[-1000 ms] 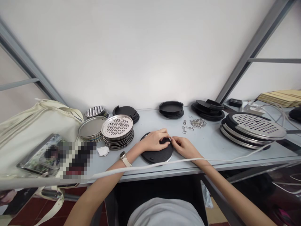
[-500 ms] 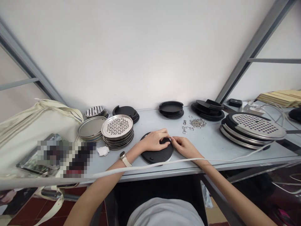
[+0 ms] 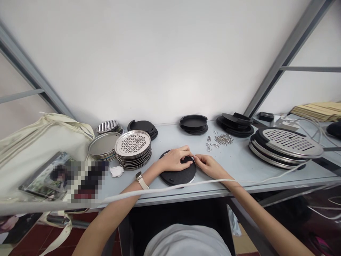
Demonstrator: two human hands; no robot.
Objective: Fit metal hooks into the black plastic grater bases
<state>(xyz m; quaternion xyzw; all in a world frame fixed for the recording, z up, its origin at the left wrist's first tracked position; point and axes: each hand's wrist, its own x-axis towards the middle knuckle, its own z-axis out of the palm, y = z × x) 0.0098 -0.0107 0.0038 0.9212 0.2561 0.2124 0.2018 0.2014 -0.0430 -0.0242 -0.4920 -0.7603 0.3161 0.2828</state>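
A round black disc (image 3: 178,177) with a thin metal rim lies flat near the table's front edge. My left hand (image 3: 177,159) rests on its upper part, fingers curled, thumb and fingertips at the disc's right upper edge. From the right, my right hand (image 3: 209,165) meets that same edge with thumb and finger pinched together. What is between those fingertips is too small to make out. Beyond my right hand lies a pile of small metal clips (image 3: 224,139), with a few loose ones beside it.
Left of the disc stand a stack of perforated grater discs (image 3: 134,144), plain metal discs (image 3: 104,145) and a white crumpled piece (image 3: 116,171). Black holders (image 3: 194,122) stand behind. Large assembled discs (image 3: 291,144) are at right. A white cable (image 3: 170,189) crosses in front.
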